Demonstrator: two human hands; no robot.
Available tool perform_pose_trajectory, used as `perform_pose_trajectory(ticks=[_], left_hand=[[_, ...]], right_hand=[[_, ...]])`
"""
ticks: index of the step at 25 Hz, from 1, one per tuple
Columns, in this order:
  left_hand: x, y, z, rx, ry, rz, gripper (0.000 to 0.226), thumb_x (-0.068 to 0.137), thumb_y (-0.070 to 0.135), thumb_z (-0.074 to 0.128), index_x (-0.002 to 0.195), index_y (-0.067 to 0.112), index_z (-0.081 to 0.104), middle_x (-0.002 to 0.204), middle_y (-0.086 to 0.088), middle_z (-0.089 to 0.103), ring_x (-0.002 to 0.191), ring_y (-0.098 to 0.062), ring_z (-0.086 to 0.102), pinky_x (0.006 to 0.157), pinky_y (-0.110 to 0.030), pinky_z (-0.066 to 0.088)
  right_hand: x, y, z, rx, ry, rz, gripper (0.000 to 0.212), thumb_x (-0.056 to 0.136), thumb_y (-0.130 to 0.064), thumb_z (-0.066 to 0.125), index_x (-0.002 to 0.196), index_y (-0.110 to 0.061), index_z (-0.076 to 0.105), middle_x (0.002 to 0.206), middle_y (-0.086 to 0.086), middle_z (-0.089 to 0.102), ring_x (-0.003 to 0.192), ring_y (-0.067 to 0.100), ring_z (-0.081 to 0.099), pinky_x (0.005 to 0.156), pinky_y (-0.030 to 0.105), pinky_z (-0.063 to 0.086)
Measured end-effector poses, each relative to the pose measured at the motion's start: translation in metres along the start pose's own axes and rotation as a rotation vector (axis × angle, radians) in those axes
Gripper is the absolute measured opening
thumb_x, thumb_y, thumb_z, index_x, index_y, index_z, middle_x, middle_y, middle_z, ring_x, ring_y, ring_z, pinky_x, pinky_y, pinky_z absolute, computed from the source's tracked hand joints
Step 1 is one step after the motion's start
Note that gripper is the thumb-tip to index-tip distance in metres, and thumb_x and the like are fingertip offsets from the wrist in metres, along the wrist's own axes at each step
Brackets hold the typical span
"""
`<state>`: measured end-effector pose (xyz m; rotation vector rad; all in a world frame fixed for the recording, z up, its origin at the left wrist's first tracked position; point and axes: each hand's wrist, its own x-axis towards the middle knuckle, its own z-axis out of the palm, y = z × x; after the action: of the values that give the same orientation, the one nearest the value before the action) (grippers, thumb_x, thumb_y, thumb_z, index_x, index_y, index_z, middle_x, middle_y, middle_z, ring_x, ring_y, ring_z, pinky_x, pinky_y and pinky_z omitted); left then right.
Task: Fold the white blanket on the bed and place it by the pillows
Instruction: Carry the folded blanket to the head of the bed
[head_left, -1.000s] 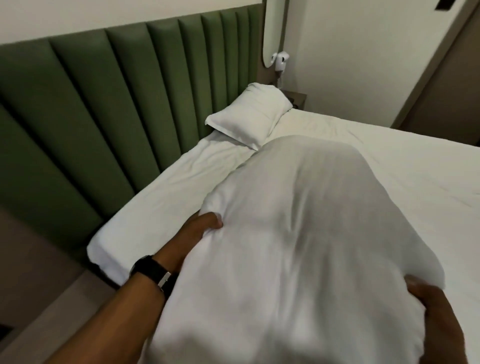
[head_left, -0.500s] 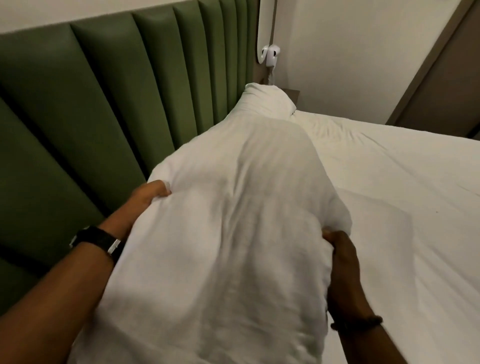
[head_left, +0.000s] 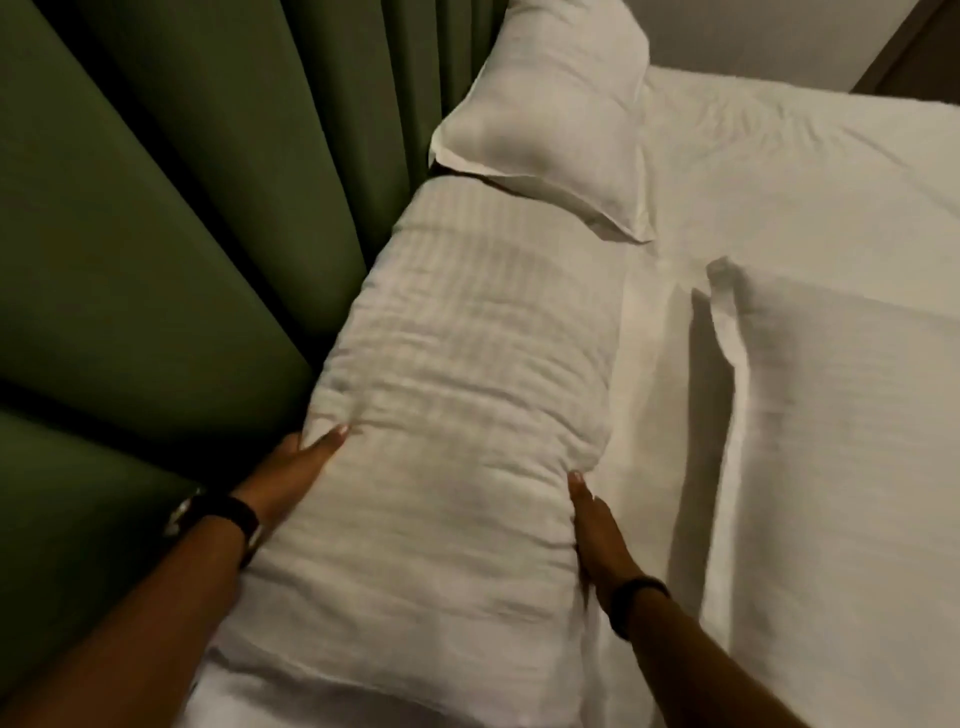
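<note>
A puffy white bundle (head_left: 467, 415) with fine stripes lies lengthwise on the bed, pressed against the green headboard. I cannot tell whether it is a pillow or the folded blanket. My left hand (head_left: 296, 467) grips its left side, thumb on top and fingers hidden beneath. My right hand (head_left: 597, 530) clasps its right side, fingers tucked along the edge. Just beyond its far end rests a white pillow (head_left: 550, 104). To the right, a flat white folded piece (head_left: 841, 441) with a flanged edge lies on the sheet.
The padded green headboard (head_left: 156, 234) fills the left side. The white bed sheet (head_left: 779, 171) spreads to the right and far side. A pale wall and a dark door frame (head_left: 909, 47) show at the top right.
Both hands carried the bundle from above the bed toward the headboard and lowered it. It now rests against the headboard below the pillow. The view has tilted down and closer.
</note>
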<state>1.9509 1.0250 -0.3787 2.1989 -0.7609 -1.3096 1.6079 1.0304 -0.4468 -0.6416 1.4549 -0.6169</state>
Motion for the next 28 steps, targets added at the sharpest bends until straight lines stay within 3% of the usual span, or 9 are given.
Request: perform_pose_trajectory(ticks=[6,9,12,15,17,19,23,25,28], left_hand=[[-0.04,-0.062,0.006,0.142,0.135,0.033,0.086,0.068,0.074,0.066,0.133,0.022,0.044,0.114,-0.003,0.056,0.102,-0.029,0.057,0.086,-0.038,0.045],[-0.047,-0.079,0.012,0.27,0.14,0.009,0.097,0.07,0.078,0.057,0.139,0.013,0.035,0.133,-0.017,0.054,0.118,-0.04,0.055,0.095,-0.044,0.045],[-0.045,-0.07,0.013,0.252,0.062,-0.003,0.097,0.072,0.073,0.053,0.141,0.008,0.032,0.141,-0.024,0.049,0.124,-0.043,0.051,0.103,-0.049,0.041],[-0.065,-0.055,0.013,0.335,0.221,0.072,0.11,0.067,0.09,0.041,0.143,0.011,0.035,0.143,-0.025,0.044,0.127,-0.045,0.046,0.107,-0.054,0.038],[-0.097,-0.032,0.036,0.431,0.354,0.265,0.113,0.069,0.092,0.023,0.143,0.009,0.04,0.145,-0.025,0.041,0.129,-0.045,0.042,0.11,-0.053,0.033],[-0.134,0.003,0.083,0.412,0.255,0.504,0.1,0.079,0.084,0.026,0.139,0.007,0.047,0.143,-0.021,0.045,0.129,-0.039,0.045,0.11,-0.049,0.035],[-0.202,0.06,0.21,0.137,-0.172,0.523,0.063,0.089,0.06,0.052,0.136,0.017,0.05,0.142,-0.009,0.048,0.129,-0.027,0.048,0.109,-0.041,0.039],[-0.226,0.067,0.263,0.087,-0.299,0.356,0.07,0.086,0.066,0.051,0.139,0.021,0.045,0.146,-0.008,0.045,0.131,-0.025,0.047,0.106,-0.036,0.04],[-0.248,0.051,0.333,0.125,-0.405,0.135,0.098,0.074,0.078,0.054,0.149,0.018,0.031,0.152,-0.007,0.039,0.135,-0.026,0.043,0.101,-0.031,0.038]], right_hand=[[-0.053,0.033,0.013,-0.117,0.113,0.035,0.079,0.079,-0.078,0.047,0.145,-0.037,0.032,0.137,-0.019,0.045,0.125,0.011,0.047,0.109,0.035,0.035],[-0.07,0.029,0.019,-0.289,0.093,0.091,0.106,0.067,-0.085,0.046,0.152,-0.032,0.012,0.134,-0.004,0.051,0.122,0.024,0.052,0.096,0.029,0.038],[-0.073,0.019,0.003,-0.373,0.019,0.076,0.133,0.046,-0.1,0.04,0.152,-0.025,0.016,0.141,0.002,0.051,0.126,0.025,0.052,0.1,0.031,0.04],[-0.085,0.002,-0.02,-0.301,0.024,0.068,0.117,0.058,-0.096,0.041,0.151,-0.026,0.024,0.148,0.004,0.047,0.128,0.025,0.051,0.106,0.044,0.043],[-0.107,-0.016,-0.051,-0.186,0.139,-0.066,0.087,0.076,-0.079,0.048,0.144,-0.025,0.037,0.136,0.01,0.057,0.106,0.022,0.062,0.087,0.041,0.052],[-0.127,-0.034,-0.101,-0.116,0.351,-0.277,0.055,0.093,-0.052,0.051,0.139,-0.022,0.043,0.119,0.014,0.063,0.094,0.022,0.065,0.077,0.038,0.054],[-0.171,-0.047,-0.226,-0.162,0.882,-0.508,0.062,0.091,-0.053,0.053,0.143,-0.024,0.037,0.121,0.01,0.06,0.103,0.019,0.061,0.087,0.034,0.049],[-0.181,-0.023,-0.289,-0.183,1.037,-0.356,0.076,0.088,-0.058,0.055,0.149,-0.02,0.03,0.136,0.012,0.052,0.119,0.023,0.054,0.099,0.035,0.043],[-0.187,0.043,-0.364,-0.212,0.983,0.096,0.105,0.075,-0.076,0.056,0.153,-0.019,0.016,0.156,0.016,0.03,0.141,0.035,0.034,0.115,0.05,0.03]])
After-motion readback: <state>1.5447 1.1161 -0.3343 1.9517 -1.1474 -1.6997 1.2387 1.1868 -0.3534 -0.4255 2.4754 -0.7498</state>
